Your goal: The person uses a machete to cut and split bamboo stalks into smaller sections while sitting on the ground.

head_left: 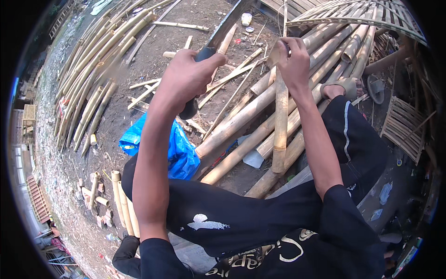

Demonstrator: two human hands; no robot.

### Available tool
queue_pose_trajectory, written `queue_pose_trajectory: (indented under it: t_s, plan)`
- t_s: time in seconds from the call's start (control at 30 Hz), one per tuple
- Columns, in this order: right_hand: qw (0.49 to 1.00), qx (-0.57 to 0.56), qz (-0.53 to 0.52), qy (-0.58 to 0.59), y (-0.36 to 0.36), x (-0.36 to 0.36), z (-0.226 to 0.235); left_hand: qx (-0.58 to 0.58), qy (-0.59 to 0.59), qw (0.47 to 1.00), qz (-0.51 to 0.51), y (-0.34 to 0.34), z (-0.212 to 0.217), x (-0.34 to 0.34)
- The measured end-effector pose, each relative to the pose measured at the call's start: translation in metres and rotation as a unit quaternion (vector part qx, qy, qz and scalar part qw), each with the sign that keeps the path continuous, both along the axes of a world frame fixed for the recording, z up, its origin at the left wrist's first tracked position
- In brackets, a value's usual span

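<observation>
My left hand [188, 76] is closed around the dark handle of a machete [226, 28]. Its long blade points up and away, toward the top edge. On the right, my right hand [292, 63] curls its fingers around the far end of a bamboo length [281, 123]. This piece runs from the hand back toward my lap, its near end by my dark trousers, crossing over other bamboo poles [248, 116]. The grip partly hides the far end, where a pale tan face shows. The blade stands apart from the bamboo.
A blue plastic sheet [179, 151] lies by my left knee. Many bamboo lengths [100, 56] are piled at the far left. Split strips litter the ground ahead. Woven bamboo panels [357, 14] stand at the upper right, and a sandalled foot [341, 88] rests beside the poles.
</observation>
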State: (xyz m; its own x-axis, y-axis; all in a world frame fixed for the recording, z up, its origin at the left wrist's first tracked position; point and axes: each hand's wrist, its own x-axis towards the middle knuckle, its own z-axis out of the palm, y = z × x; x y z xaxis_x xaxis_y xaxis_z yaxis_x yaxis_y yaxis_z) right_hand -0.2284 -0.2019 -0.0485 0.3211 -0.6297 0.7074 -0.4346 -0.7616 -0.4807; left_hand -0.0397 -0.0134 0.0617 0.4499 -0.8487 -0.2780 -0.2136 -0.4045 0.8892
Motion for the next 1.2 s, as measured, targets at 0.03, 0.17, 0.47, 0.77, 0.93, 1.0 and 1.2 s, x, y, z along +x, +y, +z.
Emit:
queue_pose_trajectory:
  t_s: [0.03,0.17,0.47,0.77,0.93,1.0,1.2]
  plan:
    - [0.999,0.003,-0.030,-0.017,-0.003,-0.004,0.008,0.016,-0.021,1.000,0.004,0.006,0.005,0.000]
    - [0.996,0.006,-0.078,-0.037,-0.016,-0.024,0.035,0.043,-0.035,0.998,0.042,0.038,-0.003,0.006]
    - [0.993,-0.060,-0.101,0.003,0.014,-0.032,0.083,0.092,-0.110,0.986,0.086,0.050,-0.073,0.034]
    - [0.984,0.111,-0.135,0.040,0.047,-0.015,0.085,0.075,-0.097,0.990,0.071,0.043,-0.065,0.041]
    - [0.950,0.190,-0.176,0.172,0.073,0.007,0.060,0.073,-0.119,0.987,0.076,0.047,-0.067,0.046]
    - [0.945,0.246,-0.191,0.102,0.087,0.016,0.050,0.084,-0.107,0.987,0.084,0.052,-0.064,0.050]
    - [0.833,0.545,-0.070,-0.057,0.085,-0.047,0.023,0.072,-0.075,0.987,0.123,0.072,-0.067,0.059]
